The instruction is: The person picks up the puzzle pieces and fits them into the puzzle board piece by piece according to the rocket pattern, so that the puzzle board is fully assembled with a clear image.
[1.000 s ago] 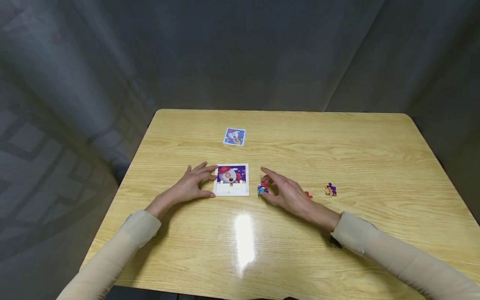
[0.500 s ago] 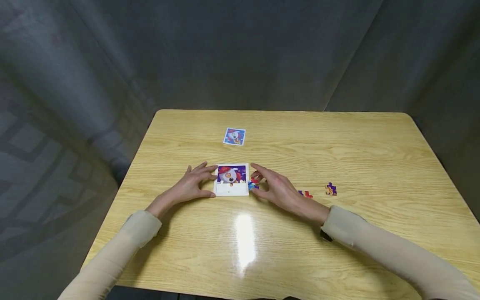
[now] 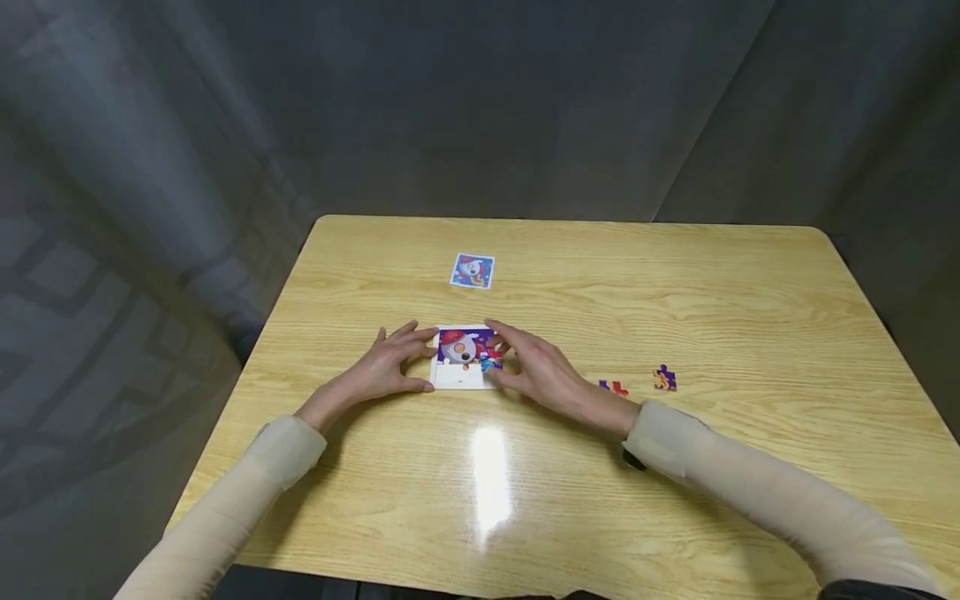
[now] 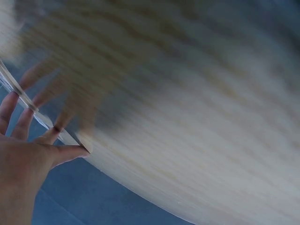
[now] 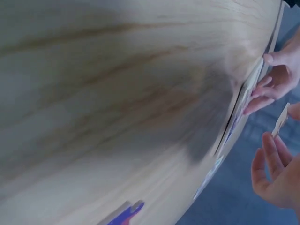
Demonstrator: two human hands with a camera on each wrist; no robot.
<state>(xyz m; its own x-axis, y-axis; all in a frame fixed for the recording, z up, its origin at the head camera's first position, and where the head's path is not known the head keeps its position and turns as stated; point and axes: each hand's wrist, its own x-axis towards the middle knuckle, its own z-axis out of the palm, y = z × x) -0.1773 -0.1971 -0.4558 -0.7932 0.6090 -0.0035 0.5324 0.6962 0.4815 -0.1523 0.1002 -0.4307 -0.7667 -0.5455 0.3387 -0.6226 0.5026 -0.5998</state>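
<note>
A white square puzzle tray (image 3: 460, 380) lies on the table, its upper part filled with a picture of a white cartoon animal in red. Its lower part is bare white. My left hand (image 3: 380, 367) rests against the tray's left edge, thumb at the near corner and fingers spread along the side. Between thumb and fingers, my right hand (image 3: 546, 373) pinches a red and blue puzzle piece (image 3: 491, 362) over the tray's right side. In the right wrist view that puzzle piece (image 5: 281, 120) appears edge-on, raised above the tray.
A small picture card (image 3: 472, 272) with a similar image lies beyond the tray. To the right are a red and purple puzzle piece (image 3: 619, 389), partly behind the right forearm, and a purple and orange puzzle piece (image 3: 664, 378). Light glares on the near tabletop (image 3: 570, 508).
My right hand has moved left with the pinched puzzle piece, from beside the tray to over its right side. The red and purple piece shows more now. My left hand stays at the tray's edge.
</note>
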